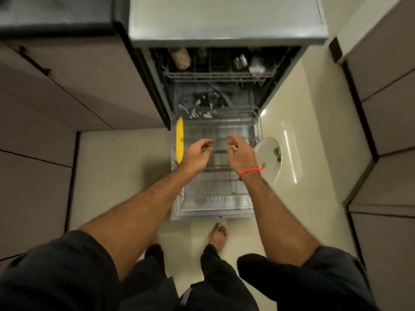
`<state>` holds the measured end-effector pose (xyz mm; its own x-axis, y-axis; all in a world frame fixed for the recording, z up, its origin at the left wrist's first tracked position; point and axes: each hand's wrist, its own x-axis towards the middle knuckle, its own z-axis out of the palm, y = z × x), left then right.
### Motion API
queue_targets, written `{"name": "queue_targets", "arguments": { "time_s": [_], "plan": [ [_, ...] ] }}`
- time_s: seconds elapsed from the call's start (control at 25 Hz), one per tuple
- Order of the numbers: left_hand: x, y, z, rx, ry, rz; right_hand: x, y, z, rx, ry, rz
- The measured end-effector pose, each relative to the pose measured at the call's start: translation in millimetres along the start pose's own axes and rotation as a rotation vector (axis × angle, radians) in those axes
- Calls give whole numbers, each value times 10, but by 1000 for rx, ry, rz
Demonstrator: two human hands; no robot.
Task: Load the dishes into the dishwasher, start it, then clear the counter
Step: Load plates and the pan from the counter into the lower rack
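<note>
The dishwasher [226,30] stands open, its lower wire rack [224,187] pulled out over the lowered door. A yellow plate [179,140] stands on edge at the rack's left side. A white plate [268,157] with green food scraps lies on the floor right of the rack. The upper rack [215,76] holds a patterned cup [180,57], a steel cup [240,61] and a clear glass item [257,65]. My left hand [197,153] and my right hand [239,152] hover over the lower rack, fingers loosely spread, holding nothing.
Brown cabinet fronts [67,90] flank the left, with a dark counter top [56,14] above them. More cabinets [386,108] line the right. The floor [121,176] is pale tile. My bare foot [219,235] stands just before the door's front edge.
</note>
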<state>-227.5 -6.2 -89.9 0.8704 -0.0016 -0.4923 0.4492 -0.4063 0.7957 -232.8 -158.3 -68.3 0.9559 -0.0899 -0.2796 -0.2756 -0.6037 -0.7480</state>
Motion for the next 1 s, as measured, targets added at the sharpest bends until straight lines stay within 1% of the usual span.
{"name": "queue_targets", "arguments": {
  "time_s": [0.12,0.24,0.36,0.52,0.64,0.72,0.88,1.0],
  "plan": [
    [-147,116,-1057,-19,113,105,-81,-1058,326,65,0,-128],
    [-247,129,-2093,-51,227,176,-107,-2033,768,168,8,-196],
    [-304,75,-3061,-62,300,244,-41,-2817,1348,259,21,-283],
    [-322,69,-4172,-66,400,310,99,-3752,1984,346,-5,-350],
    [-302,83,-4798,-79,438,315,224,-4262,2280,391,-42,-374],
    [-234,70,-5116,-98,466,312,375,-4483,2465,394,-70,-385],
    [42,40,-5571,-140,491,272,832,-4858,2807,396,-110,-386],
    [363,-14,-5922,-136,540,238,1316,-5141,3150,391,-169,-393]
  ]
}}
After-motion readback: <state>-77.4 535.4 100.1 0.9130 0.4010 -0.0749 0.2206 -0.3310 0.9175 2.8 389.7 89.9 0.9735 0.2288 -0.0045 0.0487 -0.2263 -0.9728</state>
